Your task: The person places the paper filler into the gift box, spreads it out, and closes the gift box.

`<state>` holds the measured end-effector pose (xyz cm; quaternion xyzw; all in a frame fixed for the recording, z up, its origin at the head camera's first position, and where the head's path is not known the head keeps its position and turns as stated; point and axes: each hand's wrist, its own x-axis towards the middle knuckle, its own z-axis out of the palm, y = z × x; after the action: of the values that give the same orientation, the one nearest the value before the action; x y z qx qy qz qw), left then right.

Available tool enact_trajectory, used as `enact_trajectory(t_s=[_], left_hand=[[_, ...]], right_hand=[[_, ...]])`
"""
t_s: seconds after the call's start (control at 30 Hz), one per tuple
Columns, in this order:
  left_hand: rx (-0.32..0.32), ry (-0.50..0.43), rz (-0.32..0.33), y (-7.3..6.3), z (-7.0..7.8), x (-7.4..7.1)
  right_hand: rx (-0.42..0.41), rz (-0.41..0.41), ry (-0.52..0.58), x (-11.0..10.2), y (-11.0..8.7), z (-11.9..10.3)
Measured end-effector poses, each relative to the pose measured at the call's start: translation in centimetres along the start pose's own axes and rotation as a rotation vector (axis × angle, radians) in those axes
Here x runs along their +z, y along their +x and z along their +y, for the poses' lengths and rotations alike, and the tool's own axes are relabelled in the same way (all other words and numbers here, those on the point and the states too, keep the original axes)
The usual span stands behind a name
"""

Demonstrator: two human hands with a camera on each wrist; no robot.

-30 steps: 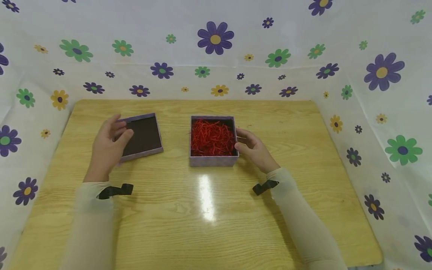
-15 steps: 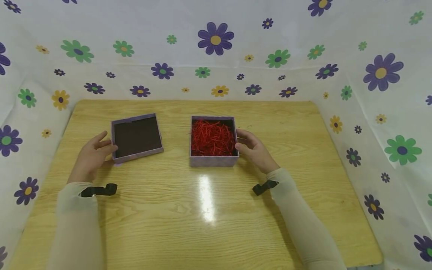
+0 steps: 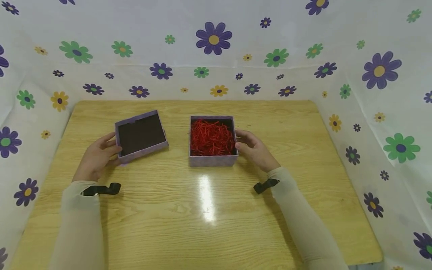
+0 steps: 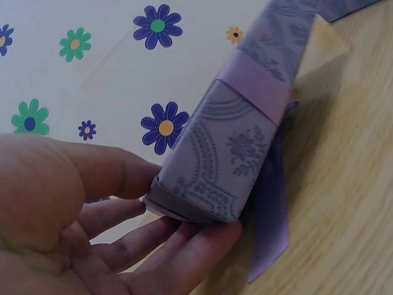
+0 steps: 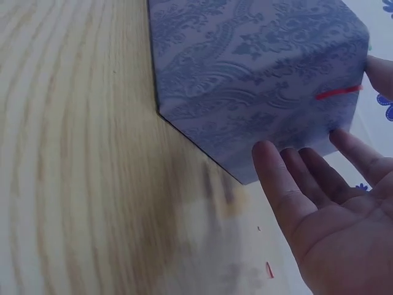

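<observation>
At the left in the head view, a box lid [image 3: 143, 153] lies inner side up, purple-grey outside and black inside. My left hand [image 3: 96, 157] pinches its near left corner, the thumb on the rim and fingers beneath, as the left wrist view shows. A lilac ribbon [image 4: 270, 215] hangs under the lid [image 4: 215, 147]. Mid-table stands the matching open box [image 3: 213, 161], holding red shredded paper [image 3: 210, 137]. My right hand [image 3: 258, 152] rests against its right side, thumb near the rim. In the right wrist view several fingertips touch the patterned wall [image 5: 245, 74], extended rather than wrapped round it.
The wooden table [image 3: 175, 225] runs out to flower-patterned white cloth [image 3: 182, 48] at the back and both sides. A few red shreds [image 5: 269, 270] lie beside the box. A black strap with a camera mount [image 3: 101, 190] sits on each wrist.
My left hand drew back from over the lid to its left side, then took hold of its corner. The lid has turned slightly and shifted right. My right hand and the box stayed put.
</observation>
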<state>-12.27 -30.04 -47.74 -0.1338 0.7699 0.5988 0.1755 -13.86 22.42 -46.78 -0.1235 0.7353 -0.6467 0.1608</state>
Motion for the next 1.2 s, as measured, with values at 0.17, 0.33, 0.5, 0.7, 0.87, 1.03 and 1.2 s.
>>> enact_trajectory(t_s=[0.17, 0.33, 0.5, 0.7, 0.87, 1.03, 1.2], left_hand=[[0.045, 0.015, 0.0, -0.1, 1.4, 0.4], [0.089, 0.014, -0.006, -0.6, 4.0, 1.7], [0.136, -0.032, -0.038, -0.8, 6.9, 4.0], [0.184, -0.045, -0.078, -1.4, 10.2, 7.4], [0.23, -0.031, -0.125, -2.0, 12.5, 11.3], [0.264, 0.004, -0.138, -2.4, 13.4, 14.3], [0.284, 0.017, -0.125, -2.6, 13.5, 15.9]], right_hand=[[-0.011, -0.01, -0.028, -0.8, 0.0, -0.7], [-0.045, 0.056, -0.102, -1.4, 0.3, -2.0], [-0.095, 0.089, -0.196, -1.1, 0.5, -4.2], [-0.162, 0.016, -0.273, 0.6, 1.0, -7.5], [-0.089, -0.051, -0.253, 1.7, 1.4, -9.8], [0.027, -0.038, -0.185, 1.4, 1.3, -10.6], [0.068, -0.006, -0.115, 0.5, 0.9, -10.8]])
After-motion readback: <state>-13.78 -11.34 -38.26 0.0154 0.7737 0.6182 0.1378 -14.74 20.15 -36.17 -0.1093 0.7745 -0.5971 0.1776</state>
